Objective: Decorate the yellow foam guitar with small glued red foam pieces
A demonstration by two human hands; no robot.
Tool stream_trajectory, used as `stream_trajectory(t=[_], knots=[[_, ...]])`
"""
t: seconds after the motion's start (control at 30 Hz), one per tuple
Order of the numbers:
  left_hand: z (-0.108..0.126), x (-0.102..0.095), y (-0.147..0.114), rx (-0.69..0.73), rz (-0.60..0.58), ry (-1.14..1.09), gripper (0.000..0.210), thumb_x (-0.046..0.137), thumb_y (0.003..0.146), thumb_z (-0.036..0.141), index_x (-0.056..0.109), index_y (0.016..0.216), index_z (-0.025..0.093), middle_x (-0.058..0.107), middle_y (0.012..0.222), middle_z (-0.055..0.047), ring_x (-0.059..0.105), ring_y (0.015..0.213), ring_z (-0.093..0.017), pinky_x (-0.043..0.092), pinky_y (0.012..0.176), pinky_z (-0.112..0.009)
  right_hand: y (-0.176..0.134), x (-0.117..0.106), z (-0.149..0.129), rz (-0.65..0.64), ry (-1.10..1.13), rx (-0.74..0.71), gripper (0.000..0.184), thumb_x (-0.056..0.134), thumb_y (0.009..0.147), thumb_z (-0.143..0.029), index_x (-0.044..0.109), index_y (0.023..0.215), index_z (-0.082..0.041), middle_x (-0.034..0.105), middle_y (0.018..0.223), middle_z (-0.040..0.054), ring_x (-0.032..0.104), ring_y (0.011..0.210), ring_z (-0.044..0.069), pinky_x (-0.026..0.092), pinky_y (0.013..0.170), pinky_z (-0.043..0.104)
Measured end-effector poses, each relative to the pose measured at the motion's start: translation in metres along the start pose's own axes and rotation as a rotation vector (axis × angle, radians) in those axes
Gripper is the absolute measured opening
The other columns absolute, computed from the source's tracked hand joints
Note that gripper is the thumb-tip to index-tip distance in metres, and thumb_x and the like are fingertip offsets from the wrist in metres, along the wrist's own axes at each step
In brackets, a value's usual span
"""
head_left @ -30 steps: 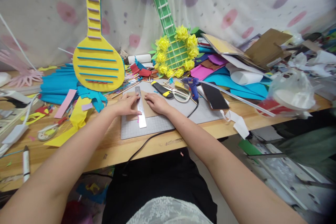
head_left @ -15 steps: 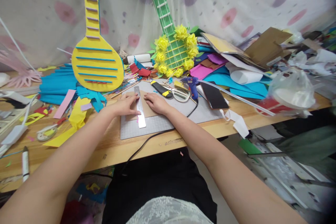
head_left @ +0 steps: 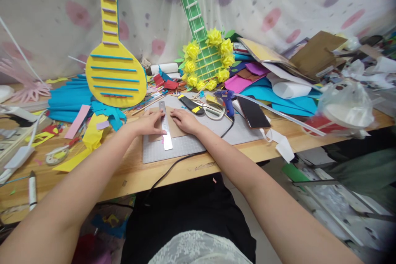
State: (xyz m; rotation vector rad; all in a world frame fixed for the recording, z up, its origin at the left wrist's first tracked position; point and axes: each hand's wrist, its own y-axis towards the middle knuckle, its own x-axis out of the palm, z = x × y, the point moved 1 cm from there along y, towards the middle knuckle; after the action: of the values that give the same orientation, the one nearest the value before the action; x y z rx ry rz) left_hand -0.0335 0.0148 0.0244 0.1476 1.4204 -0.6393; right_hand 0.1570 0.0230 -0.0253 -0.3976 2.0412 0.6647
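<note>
A metal ruler (head_left: 167, 132) lies across a piece of brown cardboard (head_left: 175, 128) on the grey cutting mat (head_left: 151, 156). My left hand (head_left: 149, 123) holds the ruler down, its thumb and fingertips apart along the strip. My right hand (head_left: 185, 121) rests on the cardboard just right of the ruler, fingers stretched out and nothing in them. Beyond it are a yellow-and-black utility knife (head_left: 191, 104) and scissors (head_left: 215, 111). A blue glue gun (head_left: 228, 102) stands farther right on the mat, its black cord running toward the table's front edge.
A yellow paper lute (head_left: 116, 76) and a green guitar with yellow flowers (head_left: 202, 57) lean at the back. A phone (head_left: 254, 112) lies right of the mat. Coloured paper (head_left: 69, 101) and a bagged red-and-white tub (head_left: 337, 113) crowd the sides. A marker (head_left: 32, 189) lies front left.
Both hands and the ruler stay in place. The whole view has shifted very slightly.
</note>
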Motion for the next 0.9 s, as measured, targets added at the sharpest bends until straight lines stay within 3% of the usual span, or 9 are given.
stream_trajectory(t=[0.73, 0.9], knots=[[0.0032, -0.0054, -0.0017, -0.031, -0.051, 0.025, 0.097, 0.05, 0.064, 0.07, 0.025, 0.142, 0.017, 0.017, 0.152, -0.007, 0.021, 0.133, -0.036, 0.026, 0.105, -0.045, 0.0006, 0.0026, 0.0023, 0.017, 0.018, -0.018, 0.029, 0.046, 0.087, -0.018, 0.06, 0.112, -0.012, 0.06, 0.121, 0.0103, 0.048, 0.121, 0.019, 0.034, 0.104, 0.035], [0.0069, -0.0018, -0.0033, -0.062, -0.011, 0.017, 0.101, 0.043, 0.063, 0.077, 0.026, 0.142, 0.017, 0.017, 0.152, -0.007, 0.021, 0.133, -0.036, 0.024, 0.106, -0.045, 0.0003, 0.0013, 0.0016, 0.017, 0.018, -0.029, 0.029, 0.045, 0.087, -0.018, 0.061, 0.111, -0.011, 0.059, 0.122, 0.0113, 0.048, 0.121, 0.019, 0.035, 0.104, 0.034]])
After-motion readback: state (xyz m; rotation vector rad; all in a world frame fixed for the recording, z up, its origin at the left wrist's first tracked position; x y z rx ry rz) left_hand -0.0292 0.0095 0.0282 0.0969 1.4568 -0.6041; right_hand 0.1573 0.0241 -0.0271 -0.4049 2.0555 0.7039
